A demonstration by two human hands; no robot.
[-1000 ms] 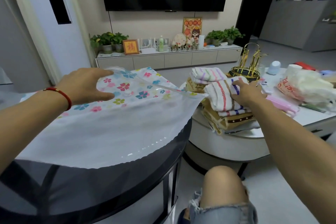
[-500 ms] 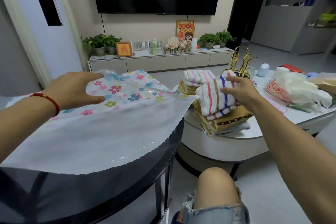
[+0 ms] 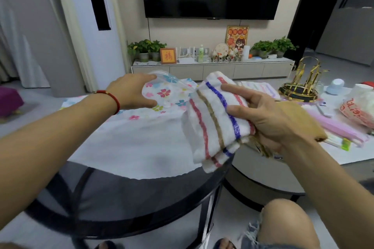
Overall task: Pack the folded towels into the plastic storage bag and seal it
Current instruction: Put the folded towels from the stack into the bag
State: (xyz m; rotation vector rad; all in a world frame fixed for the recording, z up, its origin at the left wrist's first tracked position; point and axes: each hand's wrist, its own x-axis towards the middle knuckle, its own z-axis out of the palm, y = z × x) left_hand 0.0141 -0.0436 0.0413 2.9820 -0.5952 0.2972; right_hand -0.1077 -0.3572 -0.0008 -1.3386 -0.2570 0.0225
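Observation:
The plastic storage bag point(image 3: 129, 139), white with coloured flowers at its far end, lies flat on the dark glass table point(image 3: 121, 194). My left hand point(image 3: 131, 92), with a red string at the wrist, grips the bag's flowered mouth edge. My right hand point(image 3: 269, 119) holds a folded white towel point(image 3: 212, 125) with red, brown and blue stripes in the air over the bag's right edge. Another striped folded towel point(image 3: 261, 89) lies behind it on the white table, and brown towels point(image 3: 303, 127) show just under my right hand.
The white coffee table point(image 3: 344, 155) to the right carries a gold rack point(image 3: 301, 87), a plastic shopping bag point(image 3: 360, 107) and a pink strip point(image 3: 344, 129). My knee point(image 3: 287, 222) is at the bottom. A TV cabinet with plants stands at the back wall.
My right hand lifted the striped towel off the stack and carried it left toward the bag. My left hand kept its hold on the bag's mouth.

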